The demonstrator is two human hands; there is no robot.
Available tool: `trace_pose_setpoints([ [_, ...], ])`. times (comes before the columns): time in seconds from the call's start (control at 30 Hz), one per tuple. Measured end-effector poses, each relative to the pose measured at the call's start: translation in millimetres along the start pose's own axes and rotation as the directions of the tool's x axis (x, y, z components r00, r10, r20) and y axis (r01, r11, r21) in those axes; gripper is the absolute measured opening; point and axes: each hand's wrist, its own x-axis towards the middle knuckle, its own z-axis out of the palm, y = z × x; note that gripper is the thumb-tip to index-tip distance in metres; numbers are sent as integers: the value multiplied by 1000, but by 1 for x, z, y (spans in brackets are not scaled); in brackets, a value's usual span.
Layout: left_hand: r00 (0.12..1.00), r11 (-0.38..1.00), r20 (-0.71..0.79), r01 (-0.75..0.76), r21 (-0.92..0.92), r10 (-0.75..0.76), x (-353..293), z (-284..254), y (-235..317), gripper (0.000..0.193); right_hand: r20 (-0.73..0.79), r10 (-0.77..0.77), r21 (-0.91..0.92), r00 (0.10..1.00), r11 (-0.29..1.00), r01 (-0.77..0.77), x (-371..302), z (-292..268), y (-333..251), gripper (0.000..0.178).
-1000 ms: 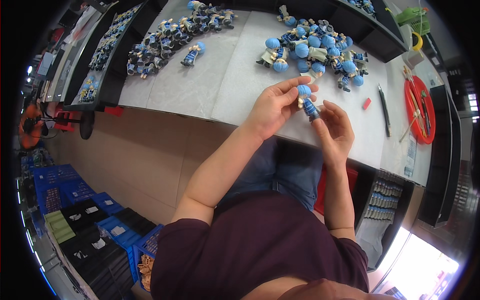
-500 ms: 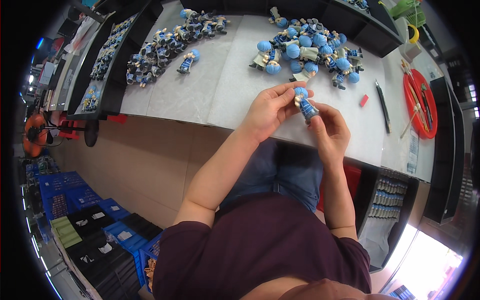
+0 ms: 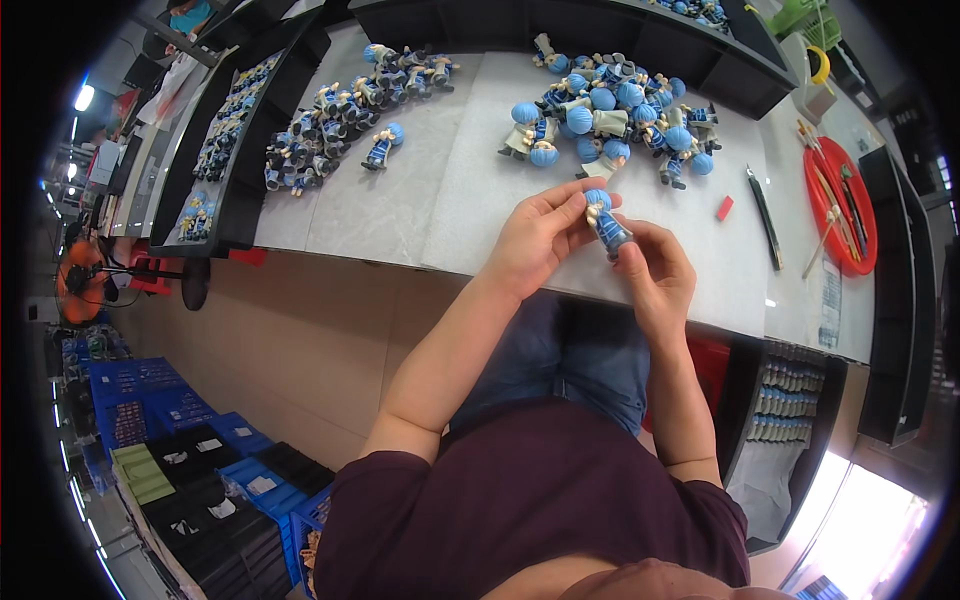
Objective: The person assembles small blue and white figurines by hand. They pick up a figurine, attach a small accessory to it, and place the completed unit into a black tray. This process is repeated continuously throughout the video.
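Note:
Between both hands, just over the table's front edge, is a small figurine (image 3: 604, 226) with blue hair and a blue outfit. My left hand (image 3: 541, 232) pinches it near the head, and my right hand (image 3: 658, 268) grips its lower end with thumb and fingers. Beyond my hands lies a heap of similar blue-haired figurines (image 3: 625, 105), several with pale backs showing. A second group of figurines (image 3: 335, 120) spreads across the table's left side. One lone figurine (image 3: 383, 146) lies just right of that group.
On the right are a small red block (image 3: 725, 208), a dark pen-like tool (image 3: 763, 218) and a red oval tray (image 3: 866, 240) holding thin tools. Black trays of figurines border the table at left (image 3: 262, 130) and back (image 3: 560, 28). Another figurine tray (image 3: 740, 470) sits below the table, lower right.
The view has shifted slightly, so the scene sits a little differently in the picture. Both hands keep holding the figurine, which appears slightly lower and more fully visible.

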Motion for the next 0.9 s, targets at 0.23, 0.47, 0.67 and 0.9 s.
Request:
trace_pose_setpoints([
  [0.23,999,999,19,-43,23,42,-5,0,1,33,25,21,-12,999,1000,-21,-1,0,3,25],
  [0.47,982,985,-74,-168,47,171,-14,-1,15,27,67,9,-67,998,998,-4,-7,-5,4,30],
  [0.67,855,875,-199,-449,180,480,-24,-32,106,29,74,-2,-93,997,996,8,-5,-4,7,27],
  [0.9,561,-270,178,84,959,808,-31,-95,158,42,68,20,-110,997,994,-12,-3,-1,5,26],
])
